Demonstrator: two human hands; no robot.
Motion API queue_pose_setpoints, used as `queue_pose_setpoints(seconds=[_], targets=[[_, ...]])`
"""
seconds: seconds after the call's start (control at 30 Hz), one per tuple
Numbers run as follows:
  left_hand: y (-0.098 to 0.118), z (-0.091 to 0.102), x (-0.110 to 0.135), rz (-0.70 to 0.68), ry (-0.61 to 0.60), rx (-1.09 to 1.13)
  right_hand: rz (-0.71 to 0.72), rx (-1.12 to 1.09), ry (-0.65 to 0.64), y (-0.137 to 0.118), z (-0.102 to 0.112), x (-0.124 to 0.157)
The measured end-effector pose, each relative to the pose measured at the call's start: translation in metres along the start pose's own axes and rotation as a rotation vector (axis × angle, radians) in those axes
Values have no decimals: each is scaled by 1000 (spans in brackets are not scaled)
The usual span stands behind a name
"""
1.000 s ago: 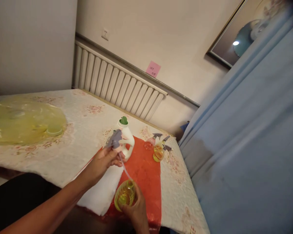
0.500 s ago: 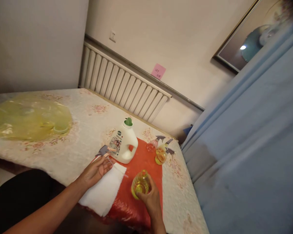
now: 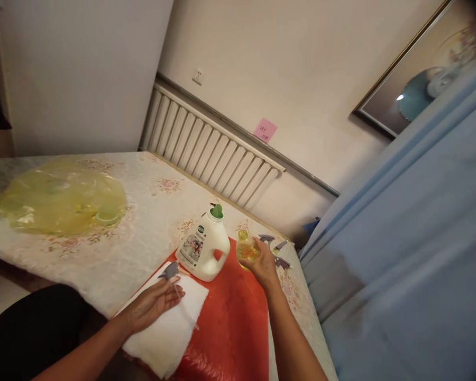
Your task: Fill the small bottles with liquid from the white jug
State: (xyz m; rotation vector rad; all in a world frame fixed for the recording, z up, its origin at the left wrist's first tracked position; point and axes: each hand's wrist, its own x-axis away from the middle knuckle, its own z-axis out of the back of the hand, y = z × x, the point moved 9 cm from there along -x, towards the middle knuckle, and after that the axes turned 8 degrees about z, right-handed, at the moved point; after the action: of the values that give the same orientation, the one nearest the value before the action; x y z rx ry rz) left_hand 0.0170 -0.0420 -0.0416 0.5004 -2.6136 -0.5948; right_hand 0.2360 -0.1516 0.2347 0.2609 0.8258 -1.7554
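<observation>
My right hand [image 3: 263, 263] is closed around a small yellow bottle [image 3: 245, 248] with no top, held upright on the red mat [image 3: 234, 323] beside the white detergent jug [image 3: 204, 248] with its green spout. My left hand [image 3: 153, 304] lies palm up and open on the white cloth [image 3: 167, 330]. A grey spray head [image 3: 170, 271] with its thin tube lies at its fingertips. Grey spray heads of other small bottles [image 3: 275, 248] show just behind my right hand.
The table carries a floral cloth [image 3: 143, 222] and a yellow plastic sheet [image 3: 59, 198] at the left. A white radiator [image 3: 210, 151] lines the wall behind. A blue curtain [image 3: 404, 254] hangs close on the right of the table.
My right hand carried the yellow bottle from the mat's near edge away to beside the jug. My left hand lowered the spray head onto the white cloth and opened.
</observation>
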Motion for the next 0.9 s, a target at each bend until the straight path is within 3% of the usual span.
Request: queue_pose_setpoints(seconds=[0.17,0.33,0.53,0.9], targets=[[-3,2,-2,30,-50,25,125,165,-65,-19,-7,-43],[-4,1,-1,38,-63,34,129,316,-150,-37,-13,-69],[-4,-2,1,51,-88,50,131,488,-234,-49,-20,-86],[-1,-6,5,35,-103,60,222,690,-279,-60,-28,-100]])
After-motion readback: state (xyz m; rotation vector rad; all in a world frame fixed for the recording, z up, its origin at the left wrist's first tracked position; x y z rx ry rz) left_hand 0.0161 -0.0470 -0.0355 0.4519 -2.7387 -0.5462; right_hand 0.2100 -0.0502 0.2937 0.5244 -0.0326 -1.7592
